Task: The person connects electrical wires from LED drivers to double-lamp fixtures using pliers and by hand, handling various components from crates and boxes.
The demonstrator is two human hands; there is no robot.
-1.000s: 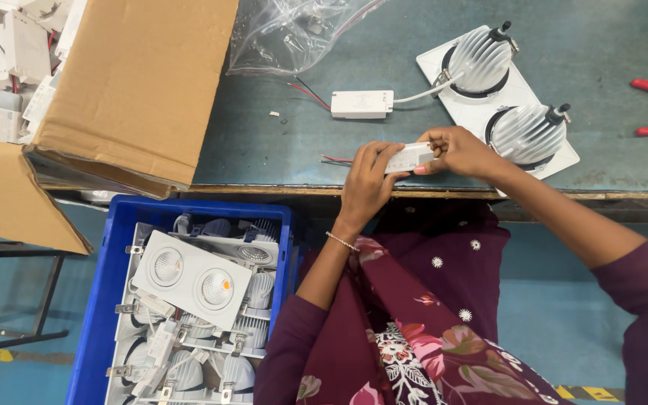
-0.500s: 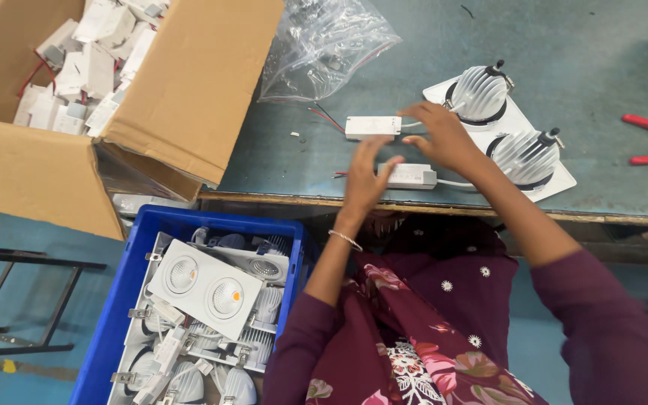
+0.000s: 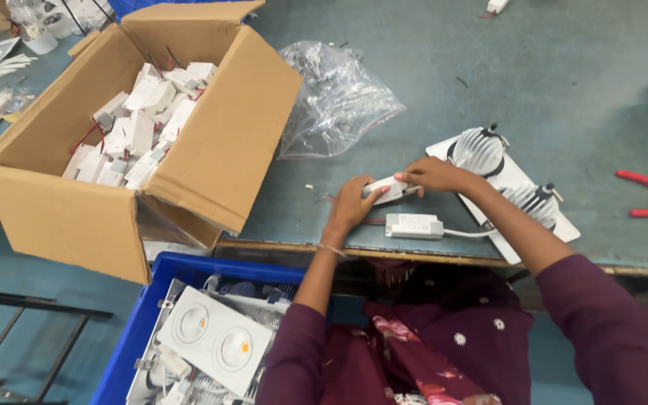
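Your left hand (image 3: 350,204) and right hand (image 3: 430,175) both have fingers clamped on a small white driver box (image 3: 385,190) just above the desk (image 3: 534,67).

A wide workbench with a worn grey-green top (image 3: 489,60) and a chipped wooden front edge filled most of the view. Below it lay a smooth blue floor (image 3: 31,270), where a black metal frame of thin bars (image 3: 16,330) stood at the lower left. Even, soft light fell over the bench top, casting only faint shadows.
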